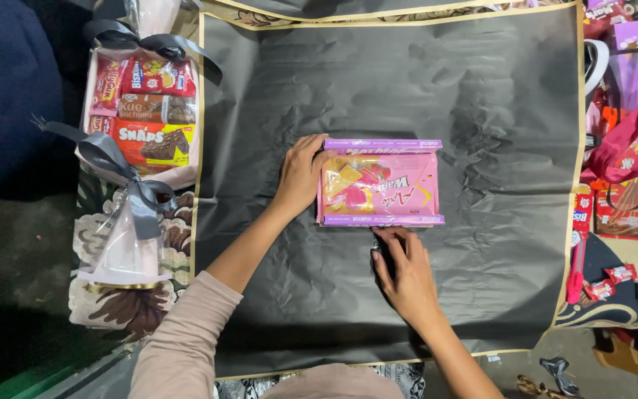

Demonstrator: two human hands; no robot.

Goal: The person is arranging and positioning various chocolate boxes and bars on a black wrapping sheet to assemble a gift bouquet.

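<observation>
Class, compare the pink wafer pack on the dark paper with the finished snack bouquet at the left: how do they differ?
The pink wafer pack lies bare and flat on the dark paper, steadied by the left hand and right hand. The snack bouquet is untouched, off the paper, wrapped, tied with grey ribbon, and holds several red and brown packs. Both are packaged snacks.

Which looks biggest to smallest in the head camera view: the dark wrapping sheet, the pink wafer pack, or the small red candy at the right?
1. Dark wrapping sheet, by far the largest.
2. Pink wafer pack, held at its edges by the left hand and right hand.
3. Small red candy, the smallest.
</observation>
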